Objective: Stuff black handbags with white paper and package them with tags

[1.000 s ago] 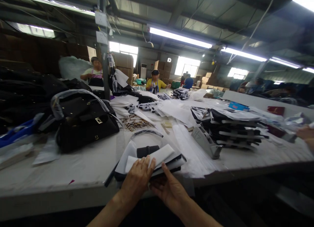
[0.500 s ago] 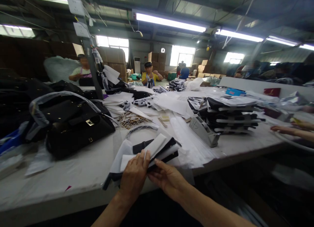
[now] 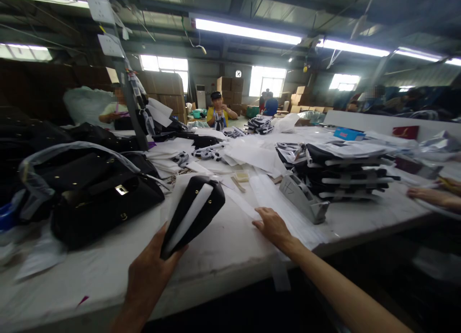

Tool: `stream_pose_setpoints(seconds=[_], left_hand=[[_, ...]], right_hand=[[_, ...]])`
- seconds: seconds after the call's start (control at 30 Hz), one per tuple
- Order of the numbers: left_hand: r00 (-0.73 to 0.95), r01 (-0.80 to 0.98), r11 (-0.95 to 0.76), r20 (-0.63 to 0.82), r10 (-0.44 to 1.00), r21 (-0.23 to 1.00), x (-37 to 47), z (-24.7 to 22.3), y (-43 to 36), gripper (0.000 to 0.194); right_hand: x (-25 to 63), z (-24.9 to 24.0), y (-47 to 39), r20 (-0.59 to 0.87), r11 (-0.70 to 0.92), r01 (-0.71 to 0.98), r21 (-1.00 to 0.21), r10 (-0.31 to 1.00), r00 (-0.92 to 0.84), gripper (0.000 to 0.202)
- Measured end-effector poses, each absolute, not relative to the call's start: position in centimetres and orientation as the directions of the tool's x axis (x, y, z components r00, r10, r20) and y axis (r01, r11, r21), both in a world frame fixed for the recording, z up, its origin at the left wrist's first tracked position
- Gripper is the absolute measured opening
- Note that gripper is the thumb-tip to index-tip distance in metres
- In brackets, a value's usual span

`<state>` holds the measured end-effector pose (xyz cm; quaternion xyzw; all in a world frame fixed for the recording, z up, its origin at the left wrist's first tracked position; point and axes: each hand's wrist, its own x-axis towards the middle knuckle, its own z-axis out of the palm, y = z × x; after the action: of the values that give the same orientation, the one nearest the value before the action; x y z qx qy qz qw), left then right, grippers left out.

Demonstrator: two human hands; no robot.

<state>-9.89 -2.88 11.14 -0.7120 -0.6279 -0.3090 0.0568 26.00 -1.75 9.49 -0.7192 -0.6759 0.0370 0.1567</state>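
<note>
My left hand (image 3: 151,266) is closed around the lower end of a folded black handbag (image 3: 212,203), held tilted above the table's front part. Its narrow side faces me, with gold studs and a white padding strip (image 3: 190,213) along the middle. To the right, my right hand (image 3: 273,227) has its thumb and fingertips at a thin white strip (image 3: 239,202), seemingly pinching its end. That strip lies beside a stack of translucent white strips (image 3: 277,198). A grey dispenser (image 3: 302,198) stands just right of the stack.
A black handbag with a wrapped handle (image 3: 104,198) stands at left. Folded black bags (image 3: 349,174) are piled at right, near another person's hand (image 3: 432,196). White sheets (image 3: 252,153) cover the table's middle. A metal post (image 3: 129,98) rises at left; people sit across the table.
My left hand has turned the folded bag up on its narrow side and moved left with it. My right hand has let go of the bag and moved right to the white strips.
</note>
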Motion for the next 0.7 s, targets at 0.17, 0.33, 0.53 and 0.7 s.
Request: stream_pose_setpoints(seconds=[0.17, 0.33, 0.53, 0.7], left_hand=[[-0.102, 0.914, -0.086, 0.429, 0.897, 0.398, -10.0, 11.6, -2.8, 0.060], [-0.003, 0.922, -0.220, 0.572, 0.820, 0.320, -10.2, 10.9, -2.5, 0.058], [0.121, 0.903, -0.358, 0.660, 0.741, 0.237, -8.7, 11.2, -2.8, 0.060], [0.166, 0.893, -0.395, 0.660, 0.733, 0.214, -7.4, 11.5, -3.1, 0.059]], right_hand=[[25.6, 10.0, 1.4, 0.023, -0.108, 0.970, -0.217, 0.993, 0.116, 0.018], [23.2, 10.0, 3.6, -0.027, -0.139, 0.932, -0.333, 0.990, 0.138, 0.015], [20.1, 10.3, 4.6, -0.094, -0.110, 0.757, -0.644, 0.993, 0.064, 0.025], [22.4, 10.0, -1.8, 0.110, 0.161, 0.537, -0.828, 0.986, -0.126, 0.042]])
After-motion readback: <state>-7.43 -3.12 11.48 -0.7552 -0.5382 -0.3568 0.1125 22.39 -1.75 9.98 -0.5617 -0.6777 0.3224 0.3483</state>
